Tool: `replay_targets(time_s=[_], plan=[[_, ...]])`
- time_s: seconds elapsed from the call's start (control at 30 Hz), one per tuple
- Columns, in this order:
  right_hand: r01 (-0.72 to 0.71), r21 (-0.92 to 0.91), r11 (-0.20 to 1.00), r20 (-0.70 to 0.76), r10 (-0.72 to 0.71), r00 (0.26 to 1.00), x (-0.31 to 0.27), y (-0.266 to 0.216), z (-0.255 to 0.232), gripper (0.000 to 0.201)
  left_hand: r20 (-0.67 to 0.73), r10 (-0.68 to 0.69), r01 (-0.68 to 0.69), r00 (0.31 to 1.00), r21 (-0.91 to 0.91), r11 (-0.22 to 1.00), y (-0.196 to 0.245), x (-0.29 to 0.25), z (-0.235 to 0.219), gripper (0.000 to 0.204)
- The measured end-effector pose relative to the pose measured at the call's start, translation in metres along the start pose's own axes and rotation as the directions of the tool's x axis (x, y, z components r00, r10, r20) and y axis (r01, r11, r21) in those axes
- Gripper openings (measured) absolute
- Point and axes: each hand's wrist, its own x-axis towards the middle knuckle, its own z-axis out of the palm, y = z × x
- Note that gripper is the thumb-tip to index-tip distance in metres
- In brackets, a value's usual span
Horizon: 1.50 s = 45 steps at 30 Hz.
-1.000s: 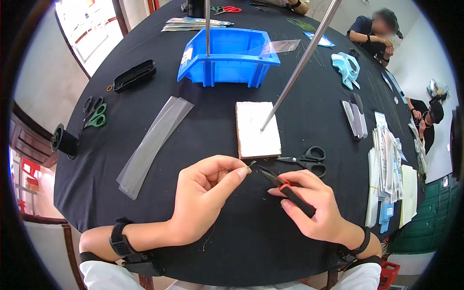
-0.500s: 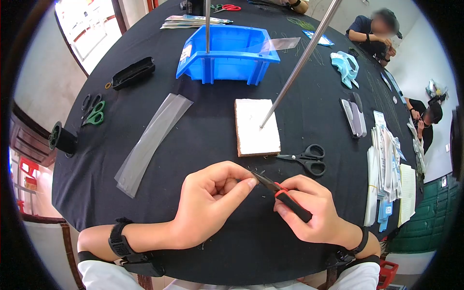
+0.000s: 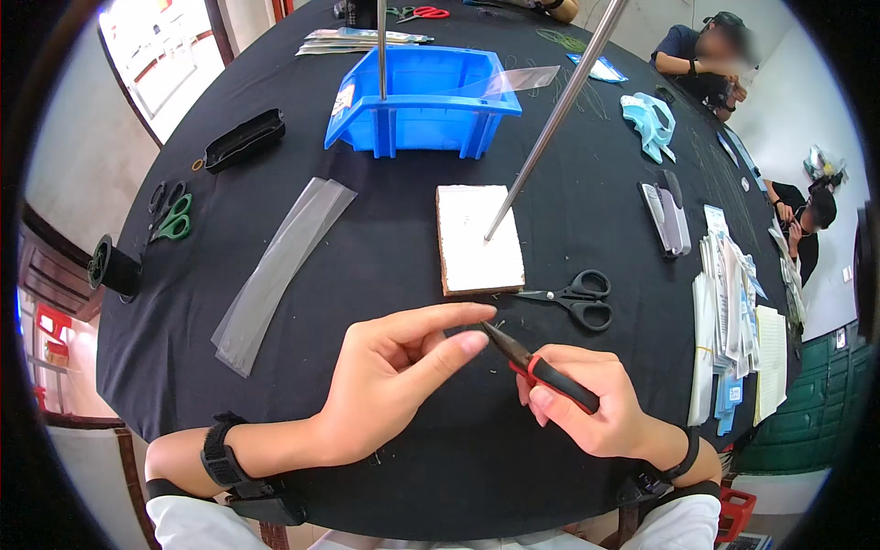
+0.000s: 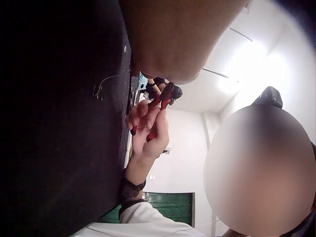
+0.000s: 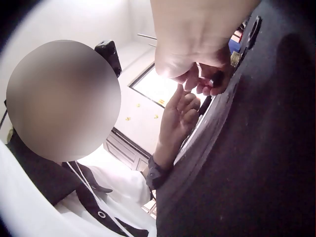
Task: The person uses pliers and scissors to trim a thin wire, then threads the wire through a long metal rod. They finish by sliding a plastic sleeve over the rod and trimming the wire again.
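In the head view my right hand (image 3: pixel 591 399) grips long-nose pliers (image 3: pixel 550 371) with red and black handles, their dark tips pointing up and left. Those tips reach between the index finger and thumb of my left hand (image 3: pixel 390 380). The left index finger is stretched out, with a gap between it and the thumb. Its other fingers are curled toward the palm. Any small thing at the plier tips is too tiny to make out. The right wrist view shows my left hand (image 5: pixel 180 118) close to the right one, and the left wrist view shows the pliers (image 4: pixel 165 96) too.
Just beyond my hands are a white-topped block (image 3: pixel 481 243) with a metal rod (image 3: pixel 550 133) over it and black scissors (image 3: pixel 582 301). Clear plastic sleeves (image 3: pixel 284 270) lie left. Farther back stands a blue bin (image 3: pixel 422 128). A stapler (image 3: pixel 666 218) and packets (image 3: pixel 724 321) lie right.
The pliers moved left until their tips came between my left fingers. My left thumb and index finger, earlier pinched round a tiny thing, have spread apart.
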Motion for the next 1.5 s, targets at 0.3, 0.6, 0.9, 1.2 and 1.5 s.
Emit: replay_targets(time_s=[0.3, 0.6, 0.9, 1.2, 1.5], plan=[[-0.080, 0.098, 0.992, 0.095, 0.070, 0.993, 0.000, -0.006, -0.004, 0.022, 0.124, 0.007, -0.006, 0.992, -0.011, 1.000, 0.001, 0.001, -0.004, 0.022], [-0.045, 0.080, 0.996, 0.116, 0.035, 0.993, -0.001, -0.003, -0.007, 0.020, 0.145, 0.089, -0.105, 0.985, 0.108, 0.989, -0.001, 0.003, -0.007, 0.020], [-0.030, -0.031, 0.999, 0.184, 0.035, 0.982, 0.001, -0.008, -0.021, 0.012, 0.329, 0.563, -0.638, 0.758, 0.551, 0.538, -0.004, 0.010, -0.011, 0.021], [0.166, -0.307, 0.937, 0.148, -0.125, 0.981, -0.003, -0.002, -0.023, 0.012, 0.401, 0.648, -0.722, 0.647, 0.595, 0.352, -0.009, 0.010, -0.009, 0.024], [0.008, 0.153, 0.988, 0.276, -0.051, 0.960, 0.005, 0.010, -0.029, 0.016, 0.260, 0.429, -0.502, 0.865, 0.461, 0.732, -0.002, 0.005, -0.008, 0.023]])
